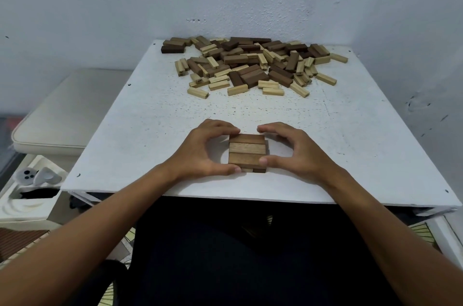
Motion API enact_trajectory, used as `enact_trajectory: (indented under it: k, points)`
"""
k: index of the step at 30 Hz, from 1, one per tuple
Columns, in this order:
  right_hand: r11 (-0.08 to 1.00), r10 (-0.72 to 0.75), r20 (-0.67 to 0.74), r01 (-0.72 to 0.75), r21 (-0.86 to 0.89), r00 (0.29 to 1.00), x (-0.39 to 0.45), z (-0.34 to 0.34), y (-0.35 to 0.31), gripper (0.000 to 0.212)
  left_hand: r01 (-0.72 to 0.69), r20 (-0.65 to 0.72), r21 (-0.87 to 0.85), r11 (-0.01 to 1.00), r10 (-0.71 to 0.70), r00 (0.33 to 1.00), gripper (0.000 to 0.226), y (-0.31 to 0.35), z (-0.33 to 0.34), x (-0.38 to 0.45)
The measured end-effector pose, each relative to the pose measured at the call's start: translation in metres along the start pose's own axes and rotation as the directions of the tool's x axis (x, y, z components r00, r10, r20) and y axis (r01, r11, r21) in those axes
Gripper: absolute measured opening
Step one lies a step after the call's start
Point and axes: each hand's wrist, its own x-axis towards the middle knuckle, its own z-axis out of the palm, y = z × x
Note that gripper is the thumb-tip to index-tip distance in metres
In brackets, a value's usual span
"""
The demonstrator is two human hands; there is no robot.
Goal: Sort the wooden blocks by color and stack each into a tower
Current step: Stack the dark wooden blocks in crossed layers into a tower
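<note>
A low stack of dark brown wooden blocks (247, 151) stands near the front edge of the white table (140, 130), three blocks side by side on top and a second layer under them. My left hand (204, 149) curls round its left side, thumb at the front corner and fingertips at the back. My right hand (292, 149) mirrors it on the right side. A loose heap of dark and light wooden blocks (250, 65) lies at the far end of the table.
A pale wall rises right behind the heap and along the right side. A cream cushioned seat (67, 115) stands left of the table, with a white plastic object (27, 195) below it. Bare tabletop lies between the stack and the heap.
</note>
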Motion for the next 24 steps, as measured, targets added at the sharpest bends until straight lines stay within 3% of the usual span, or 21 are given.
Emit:
enact_trajectory:
  k: [7,24]
  points:
    - [0.999,-0.034,-0.060,0.036,0.020,0.998,-0.0011,0.0018,0.0044,0.051,-0.016,-0.018,0.007,1.000,0.016,1.000,0.070,-0.0020,0.0011,-0.0004]
    - [1.000,-0.031,-0.105,0.031,0.000,0.994,0.0017,0.0036,0.0032,0.041,-0.014,-0.024,0.000,1.000,0.014,1.000,0.072,-0.0003,0.0011,-0.0009]
